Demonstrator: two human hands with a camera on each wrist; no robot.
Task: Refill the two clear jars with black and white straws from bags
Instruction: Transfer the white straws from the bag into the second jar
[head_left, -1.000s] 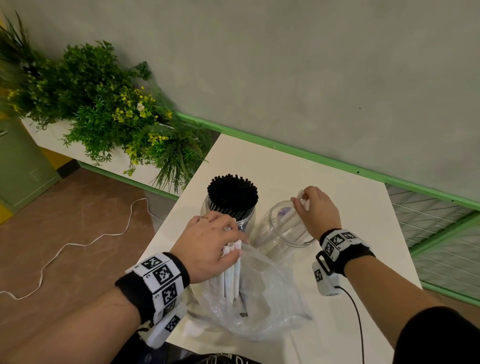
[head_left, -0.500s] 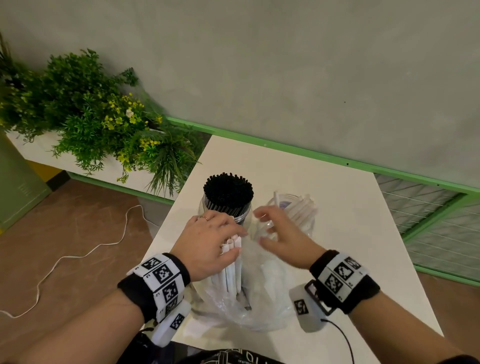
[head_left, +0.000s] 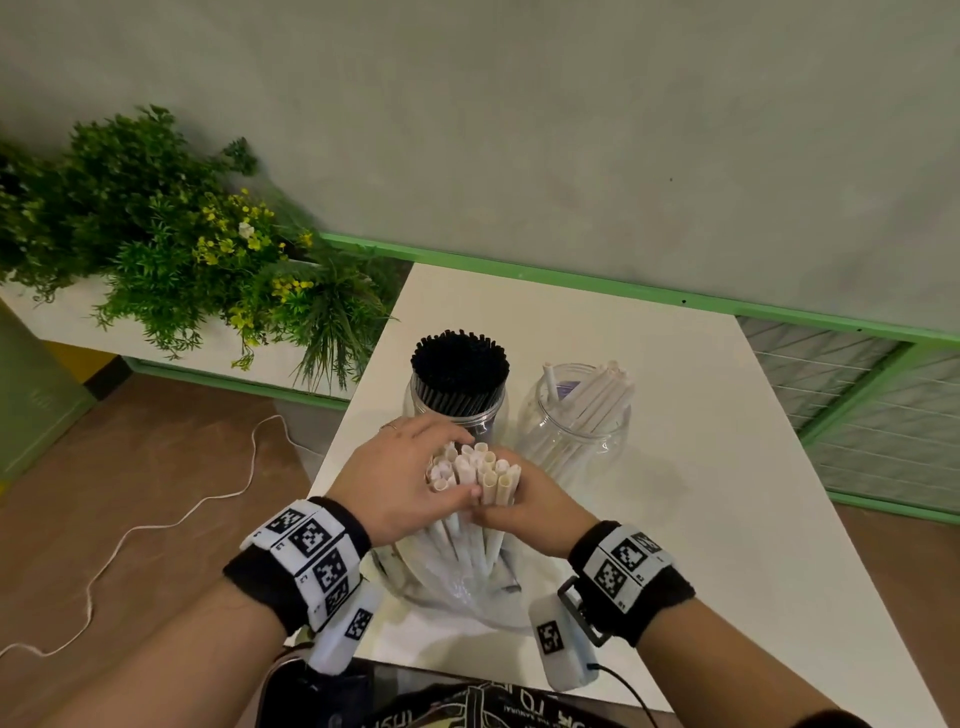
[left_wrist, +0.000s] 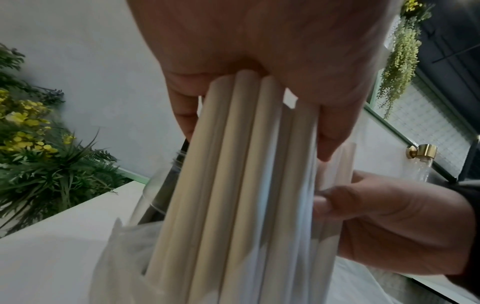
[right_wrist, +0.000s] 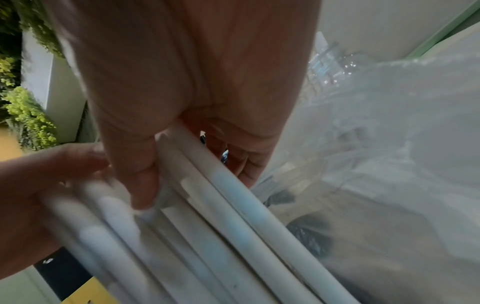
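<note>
Both hands clasp one bundle of white straws (head_left: 475, 475) at the near middle of the counter (head_left: 701, 493). The left hand (head_left: 400, 480) wraps the bundle from 9 o'clock, grip clenched around it; the right hand (head_left: 524, 506) wraps it from 3 o'clock, grip likewise clenched on it. The bundle stands nearly upright, open ends up, lower ends inside a clear plastic bag (head_left: 462, 587). At 12 o'clock from the hands stands a jar of black straws (head_left: 460, 387), packed full, straws vertical. Just beside it, at 1 o'clock, a second jar (head_left: 576, 415) holds a few white straws leaning toward 2 o'clock.
</note>
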